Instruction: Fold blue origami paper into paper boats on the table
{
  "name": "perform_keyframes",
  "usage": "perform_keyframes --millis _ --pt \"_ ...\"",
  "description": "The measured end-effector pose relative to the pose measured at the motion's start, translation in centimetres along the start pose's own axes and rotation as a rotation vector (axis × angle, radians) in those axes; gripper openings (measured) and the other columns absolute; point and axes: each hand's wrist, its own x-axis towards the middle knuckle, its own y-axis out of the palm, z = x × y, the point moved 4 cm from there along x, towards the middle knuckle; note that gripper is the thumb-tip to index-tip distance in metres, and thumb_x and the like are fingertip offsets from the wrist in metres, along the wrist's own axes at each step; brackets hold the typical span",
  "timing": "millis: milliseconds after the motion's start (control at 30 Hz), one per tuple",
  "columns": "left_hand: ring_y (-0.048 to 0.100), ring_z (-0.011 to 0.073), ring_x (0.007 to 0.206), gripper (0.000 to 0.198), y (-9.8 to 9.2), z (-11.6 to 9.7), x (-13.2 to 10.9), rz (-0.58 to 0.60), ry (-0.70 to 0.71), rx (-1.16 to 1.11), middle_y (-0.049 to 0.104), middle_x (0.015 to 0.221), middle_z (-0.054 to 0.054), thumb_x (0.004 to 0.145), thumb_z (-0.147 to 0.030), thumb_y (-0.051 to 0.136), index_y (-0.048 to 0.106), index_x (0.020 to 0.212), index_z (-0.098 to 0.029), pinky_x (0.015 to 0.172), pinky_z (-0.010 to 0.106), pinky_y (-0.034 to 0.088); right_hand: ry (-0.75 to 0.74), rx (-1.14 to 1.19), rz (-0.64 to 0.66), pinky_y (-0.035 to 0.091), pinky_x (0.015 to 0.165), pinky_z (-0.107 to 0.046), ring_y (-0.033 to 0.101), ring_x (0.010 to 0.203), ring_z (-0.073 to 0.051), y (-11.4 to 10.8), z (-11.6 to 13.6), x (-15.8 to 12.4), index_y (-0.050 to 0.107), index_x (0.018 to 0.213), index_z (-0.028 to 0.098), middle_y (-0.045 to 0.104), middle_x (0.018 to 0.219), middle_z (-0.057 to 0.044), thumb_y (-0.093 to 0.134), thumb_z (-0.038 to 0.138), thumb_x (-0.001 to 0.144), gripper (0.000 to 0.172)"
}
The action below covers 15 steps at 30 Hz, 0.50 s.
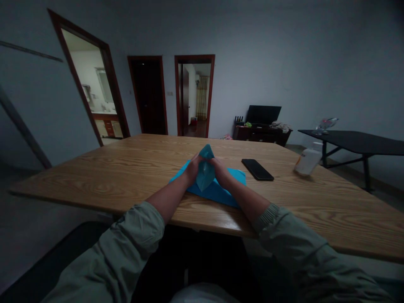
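A folded piece of blue paper [205, 170] stands up between my two hands above the wooden table [126, 168]. My left hand [192, 168] is closed on its left side, and my right hand [221, 170] is closed on its right side. Under both hands lie flat blue paper sheets [217, 191]. Both forearms reach forward from grey-green sleeves.
A black phone [257, 169] lies flat on the table right of the paper. Further right stands a white bottle [306, 161] near the table's edge. A black side table [356, 141] is at the right, a TV stand at the back wall, doorways beyond.
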Motion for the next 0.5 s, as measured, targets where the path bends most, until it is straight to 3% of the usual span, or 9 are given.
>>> perform_keyframes --millis 267,500 --pt "0.06 0.0177 0.076 0.021 -0.4 0.3 0.4 -0.051 0.109 0.066 0.064 0.076 0.002 0.079 -0.035 0.056 0.064 0.085 -0.016 0.072 0.029 0.047 -0.016 -0.03 -0.049 0.045 0.062 -0.028 0.056 0.068 -0.018 0.7 -0.9 0.6 0.064 0.085 0.017 0.063 0.07 -0.001 0.056 0.057 0.075 0.042" --pt "0.06 0.0205 0.09 0.029 -0.3 -0.3 0.5 -0.09 0.18 0.192 0.067 0.086 0.005 0.08 -0.041 0.055 0.064 0.09 -0.016 0.084 0.031 0.045 -0.117 -0.129 -0.145 0.043 0.069 -0.027 0.055 0.074 -0.018 1.4 -0.4 1.0 0.065 0.08 0.014 0.063 0.074 -0.003 0.049 0.06 0.078 0.05"
